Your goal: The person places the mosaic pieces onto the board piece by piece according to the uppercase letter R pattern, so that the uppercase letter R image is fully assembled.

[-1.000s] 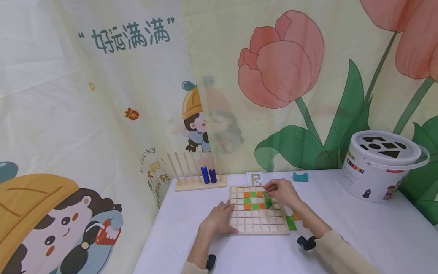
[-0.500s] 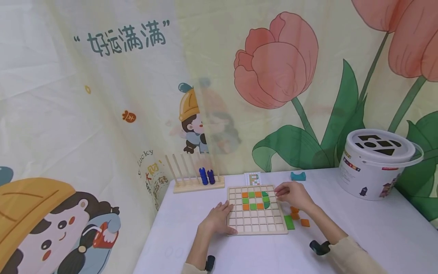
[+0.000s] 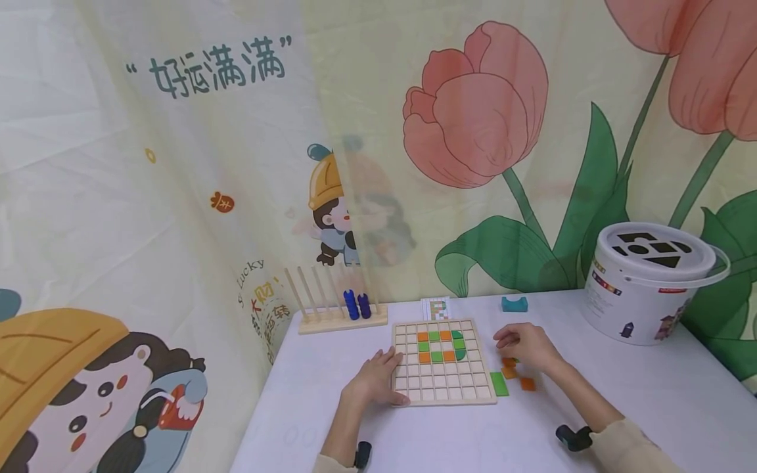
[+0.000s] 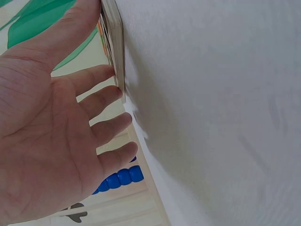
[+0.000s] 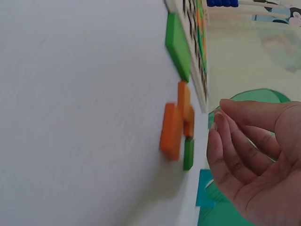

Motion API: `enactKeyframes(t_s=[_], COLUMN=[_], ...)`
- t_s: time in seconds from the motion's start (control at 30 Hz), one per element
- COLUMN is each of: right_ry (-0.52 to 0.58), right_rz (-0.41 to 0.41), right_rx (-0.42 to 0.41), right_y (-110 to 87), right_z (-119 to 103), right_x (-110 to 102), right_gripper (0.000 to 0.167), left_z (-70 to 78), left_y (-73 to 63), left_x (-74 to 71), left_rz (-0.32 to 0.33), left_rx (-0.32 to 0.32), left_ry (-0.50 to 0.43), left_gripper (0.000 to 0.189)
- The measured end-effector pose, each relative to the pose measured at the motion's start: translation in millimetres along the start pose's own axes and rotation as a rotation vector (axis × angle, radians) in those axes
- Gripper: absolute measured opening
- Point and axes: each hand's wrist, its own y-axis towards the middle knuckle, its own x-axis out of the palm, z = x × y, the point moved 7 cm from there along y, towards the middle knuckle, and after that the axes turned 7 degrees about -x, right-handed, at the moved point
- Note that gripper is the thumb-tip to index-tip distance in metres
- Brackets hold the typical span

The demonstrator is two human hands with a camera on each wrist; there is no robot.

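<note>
My left hand point(image 3: 376, 381) rests at the left side of a wooden grid board point(image 3: 443, 381), its extended fingers touching the frame. In the left wrist view, fingertips of the left hand point(image 4: 56, 127) lie along the board's edge point(image 4: 114, 47). Green and orange tiles point(image 3: 436, 357) form a closed ring on the board, with rounded dark green corners at the right. My right hand point(image 3: 532, 345) hovers above loose orange tiles point(image 3: 527, 384). The right wrist view shows the right hand point(image 5: 254, 155) loosely curled, no tile visible between thumb and fingertips.
A large green tile point(image 3: 499, 384) lies against the board's right side. Behind the board are a pattern card point(image 3: 437, 309) and a teal block point(image 3: 514, 304). A peg rack point(image 3: 343, 320) with blue beads stands back left, a white bucket point(image 3: 644, 295) back right.
My right hand has moved from the ring's upper right corner, off the board, to the right over the loose tiles. A dark green piece now shows at that corner. The left hand stays put.
</note>
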Motion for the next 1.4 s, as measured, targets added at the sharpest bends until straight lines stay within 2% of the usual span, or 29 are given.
enactKeyframes(t_s=[0.3,0.53,0.67,0.93,1.17,1.4], right_ry=[-0.077,-0.081,-0.100,-0.012,0.038,0.057], right_rz=[-0.045,-0.064,-0.048,-0.052,-0.034,-0.034], right_rx=[0.065,0.034,0.062,0.100,0.122,0.086], right_y=[-9.8,-13.9,-14.4,-14.7,-14.8,-8.4], right_z=[29.7,28.4,29.1,35.1,31.3,20.6], right_x=[-13.1,-20.9,-25.4,-28.4,-26.8,-20.0], right_gripper=[0.027,0.030,0.032,0.032,0.030,0.030], left_z=[-1.2,-1.8,-2.0,-2.7,-2.4,-1.5], left_y=[0.2,0.4,0.3,0.2,-0.8,-1.4], left_x=[3.0,2.8,2.5,2.0,2.3,2.0], left_rz=[-0.004,-0.001,-0.002,-0.009,-0.012,-0.012], left_rx=[0.003,-0.005,-0.010,-0.012,-0.005,-0.004], left_ry=[0.008,0.005,0.000,-0.007,-0.015,-0.012], left_gripper=[0.097,0.097,0.097,0.098,0.097,0.097])
